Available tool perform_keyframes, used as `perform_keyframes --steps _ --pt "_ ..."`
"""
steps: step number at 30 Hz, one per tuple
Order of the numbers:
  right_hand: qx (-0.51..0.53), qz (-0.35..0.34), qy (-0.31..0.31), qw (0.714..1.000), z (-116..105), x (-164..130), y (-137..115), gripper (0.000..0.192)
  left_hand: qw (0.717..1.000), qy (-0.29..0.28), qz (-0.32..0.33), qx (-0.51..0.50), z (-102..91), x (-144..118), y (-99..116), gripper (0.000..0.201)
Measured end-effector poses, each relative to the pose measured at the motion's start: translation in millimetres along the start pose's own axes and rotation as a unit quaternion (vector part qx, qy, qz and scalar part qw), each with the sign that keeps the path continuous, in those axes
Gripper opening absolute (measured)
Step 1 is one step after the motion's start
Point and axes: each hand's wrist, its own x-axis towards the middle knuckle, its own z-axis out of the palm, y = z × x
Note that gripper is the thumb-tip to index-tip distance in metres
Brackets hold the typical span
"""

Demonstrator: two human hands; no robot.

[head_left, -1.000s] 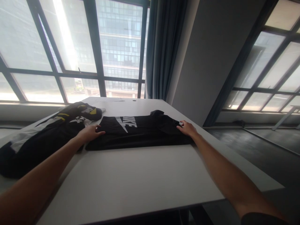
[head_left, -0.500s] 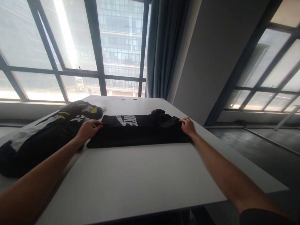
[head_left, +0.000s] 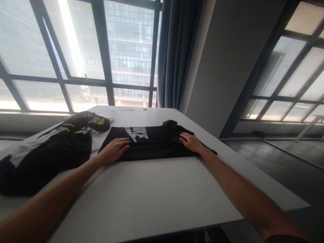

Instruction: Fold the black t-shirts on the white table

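Observation:
A black T-shirt [head_left: 152, 150] with white lettering lies folded into a long strip across the white table [head_left: 162, 192]. My left hand [head_left: 115, 149] rests flat on the strip's left part, fingers stretched out just below the white print. On the right part, beside a bunched bit of dark cloth, my right hand [head_left: 190, 141] lies with its fingers spread. Neither hand grips the fabric. Part of the shirt is hidden under both hands.
Left of the shirt, a heap of black, white and yellow clothing [head_left: 50, 158] covers that side of the table. A small dark disc [head_left: 145, 109] is near the far edge. Beyond stand windows, a blue-grey curtain [head_left: 174, 57] and a grey wall [head_left: 215, 67].
Both hands have let go of the shirt's edge and moved inward, the left to the right and the right to the left. Their fingers now lie flat on the cloth.

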Motion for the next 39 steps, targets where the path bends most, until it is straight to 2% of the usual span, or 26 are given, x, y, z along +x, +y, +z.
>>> perform_keyframes --steps 3,6,16,21,25,28,31,35,39 --pt "0.028 -0.020 -0.100 0.994 10 -2 -13 0.062 0.995 -0.096 -0.024 -0.007 16.8 1 2 0.068" --pt "0.035 -0.007 -0.140 0.989 17 -1 -12 0.067 0.988 -0.140 -0.057 0.015 21.1 0 -10 0.070" --pt "0.003 0.091 -0.118 0.989 20 2 41 0.069 0.979 -0.144 -0.130 0.063 11.3 -5 -46 0.074" --pt "-0.007 0.111 -0.109 0.988 14 0 48 0.067 0.978 -0.149 -0.131 0.067 -4.4 -9 -42 0.079" --pt "-0.024 0.119 -0.097 0.988 -6 5 47 0.068 0.985 -0.095 -0.128 0.062 -18.5 -5 -37 0.066" --pt "-0.047 0.122 -0.099 0.986 -18 21 43 0.068 0.987 -0.064 -0.130 0.067 -19.1 3 -45 0.061" --pt "-0.059 0.111 -0.085 0.989 -21 48 35 0.058 0.984 -0.060 -0.142 0.091 -14.0 15 -63 0.058" --pt "-0.046 0.110 -0.074 0.990 -15 97 26 0.052 0.974 -0.080 -0.177 0.115 -8.7 36 -89 0.062" --pt "-0.041 0.114 -0.074 0.990 -1 150 29 0.049 0.967 -0.088 -0.214 0.108 -5.3 59 -115 0.062"
